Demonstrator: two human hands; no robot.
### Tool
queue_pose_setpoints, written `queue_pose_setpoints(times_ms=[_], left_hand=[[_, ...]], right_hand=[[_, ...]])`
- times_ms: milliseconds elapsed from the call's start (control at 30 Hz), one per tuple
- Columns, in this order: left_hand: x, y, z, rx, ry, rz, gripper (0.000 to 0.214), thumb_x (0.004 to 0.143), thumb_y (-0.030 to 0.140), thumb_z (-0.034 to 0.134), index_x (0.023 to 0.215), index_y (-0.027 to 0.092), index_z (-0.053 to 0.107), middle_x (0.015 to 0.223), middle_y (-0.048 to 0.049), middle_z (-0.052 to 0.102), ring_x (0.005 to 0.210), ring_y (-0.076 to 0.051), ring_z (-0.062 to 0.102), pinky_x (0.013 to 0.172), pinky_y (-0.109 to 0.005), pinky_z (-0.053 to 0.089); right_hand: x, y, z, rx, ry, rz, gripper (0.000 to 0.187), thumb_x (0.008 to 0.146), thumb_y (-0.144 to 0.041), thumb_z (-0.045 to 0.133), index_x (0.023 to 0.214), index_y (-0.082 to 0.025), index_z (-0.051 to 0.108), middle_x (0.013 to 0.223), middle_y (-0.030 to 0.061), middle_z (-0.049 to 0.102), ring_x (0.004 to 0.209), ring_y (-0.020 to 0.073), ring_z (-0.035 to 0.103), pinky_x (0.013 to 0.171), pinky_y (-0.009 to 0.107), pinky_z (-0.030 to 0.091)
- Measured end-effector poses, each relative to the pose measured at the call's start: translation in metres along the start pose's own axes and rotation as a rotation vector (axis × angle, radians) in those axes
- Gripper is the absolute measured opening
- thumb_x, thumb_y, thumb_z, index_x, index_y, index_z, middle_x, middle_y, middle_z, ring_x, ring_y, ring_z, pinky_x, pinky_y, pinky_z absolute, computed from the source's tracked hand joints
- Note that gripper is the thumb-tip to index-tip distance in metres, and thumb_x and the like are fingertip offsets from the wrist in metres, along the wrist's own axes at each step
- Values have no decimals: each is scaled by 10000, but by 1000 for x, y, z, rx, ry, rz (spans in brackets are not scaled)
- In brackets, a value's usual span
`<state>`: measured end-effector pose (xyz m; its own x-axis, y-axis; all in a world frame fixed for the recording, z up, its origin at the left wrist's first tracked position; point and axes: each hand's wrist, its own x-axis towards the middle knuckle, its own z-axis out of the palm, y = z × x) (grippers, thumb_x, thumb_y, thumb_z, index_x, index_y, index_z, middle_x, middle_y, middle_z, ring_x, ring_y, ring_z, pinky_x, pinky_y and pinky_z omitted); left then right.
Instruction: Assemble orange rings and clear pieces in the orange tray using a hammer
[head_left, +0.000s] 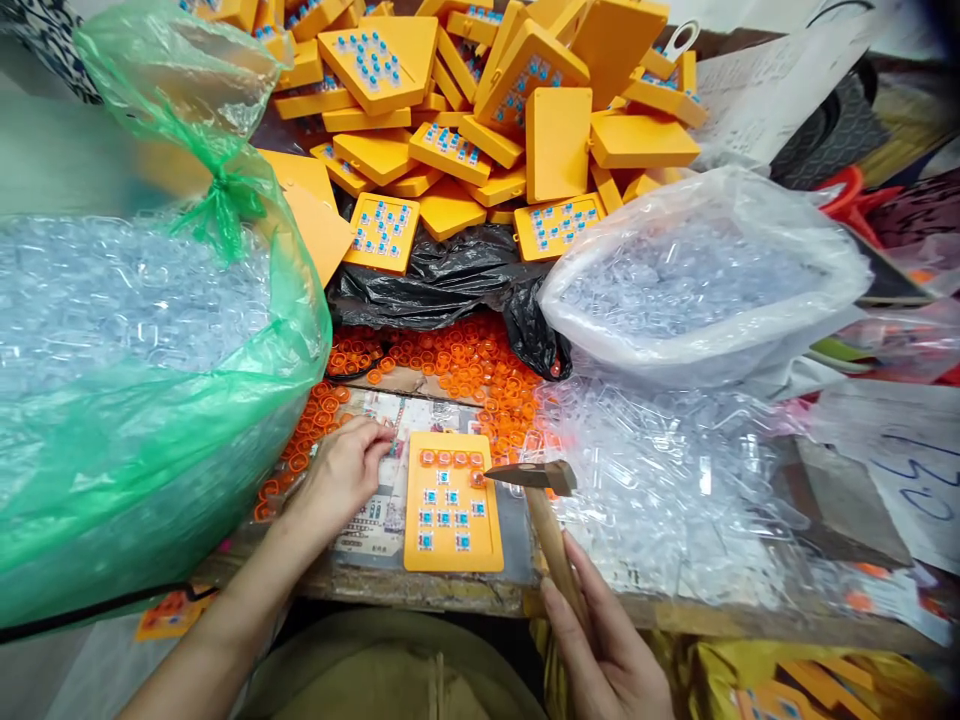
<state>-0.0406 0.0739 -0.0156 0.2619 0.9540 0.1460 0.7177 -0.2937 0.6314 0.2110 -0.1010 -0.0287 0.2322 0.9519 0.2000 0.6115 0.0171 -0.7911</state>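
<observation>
A yellow plastic panel (453, 505) lies flat on the bench in front of me, with blue studs and a row of orange caps along its top. My right hand (600, 645) grips the wooden handle of a small hammer (541, 487), whose metal head rests over the panel's upper right edge. My left hand (346, 470) is just left of the panel, fingers curled and pinched beside the loose orange caps (457, 365); what they hold is too small to make out.
A heap of finished yellow panels (487, 110) fills the back. A green bag of clear plastic parts (127, 330) stands at the left, a white bag of the same (697, 280) at the right. Clear parts (667, 480) spill over the bench. A black bag (442, 280) lies behind the caps.
</observation>
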Motion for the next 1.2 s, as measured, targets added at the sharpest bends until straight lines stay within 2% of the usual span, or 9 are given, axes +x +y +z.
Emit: queue_pose_setpoints(times_ms=[100,233,333,633,733,833,967,1067,1200], left_hand=[[-15,5,4,-18,56,46,200,854,162,491,870,127,688,926,-118,690,859,-225,669,774,-349,554],[-29,39,12,-138,134,225,227,869,135,542,1081,134,621,957,-87,700,902,-196,643,843,-338,534],[-35,61,23,-167,66,302,339,847,76,560,1181,134,565,933,-76,703,853,-197,636,800,-351,544],[-40,54,38,-297,70,104,445,779,81,646,1207,163,560,879,-43,734,810,-180,696,783,-305,566],[-41,54,35,-332,63,78,482,769,115,674,1233,168,554,888,-37,733,806,-170,692,788,-293,569],[-24,54,28,-320,85,121,359,785,207,690,1132,145,624,948,-69,725,831,-175,676,801,-293,565],[33,56,31,-140,93,148,181,886,173,528,960,136,689,1025,-114,705,965,-217,639,913,-383,505],[71,59,40,-103,25,137,140,810,94,573,859,119,702,864,-107,705,869,-243,641,860,-423,509],[70,59,31,-121,-5,98,142,812,104,571,893,142,682,823,-58,702,784,-190,644,782,-338,521]], right_hand=[[3,-7,4,-3,-19,-64,559,910,-152,560,1409,-370,434,1377,-44,544,1200,152,567,985,242,450],[5,-13,5,-26,-38,-151,579,905,-114,535,1416,-364,426,1337,-55,591,1172,118,595,996,218,434],[5,-18,3,-54,-54,-193,591,901,-88,520,1421,-350,421,1309,-41,618,1143,111,617,995,209,439],[9,-26,-12,-131,-299,-227,635,901,-74,478,1471,-323,346,1119,26,706,888,105,719,764,130,541],[6,-19,-9,-61,-217,-135,595,898,-110,526,1423,-370,421,1194,-6,689,1005,133,693,860,172,524],[1,-9,-5,55,-45,38,490,883,-178,596,1346,-326,539,1287,0,632,1140,194,621,965,263,479],[2,1,2,203,80,321,456,850,-299,657,1297,-226,598,1352,44,566,1228,247,541,1035,352,406],[5,2,8,278,114,404,509,832,-340,675,1315,-210,579,1364,62,554,1253,264,516,1062,392,376],[4,3,11,312,123,445,542,828,-347,680,1337,-205,556,1366,81,557,1242,271,530,1061,403,387]])
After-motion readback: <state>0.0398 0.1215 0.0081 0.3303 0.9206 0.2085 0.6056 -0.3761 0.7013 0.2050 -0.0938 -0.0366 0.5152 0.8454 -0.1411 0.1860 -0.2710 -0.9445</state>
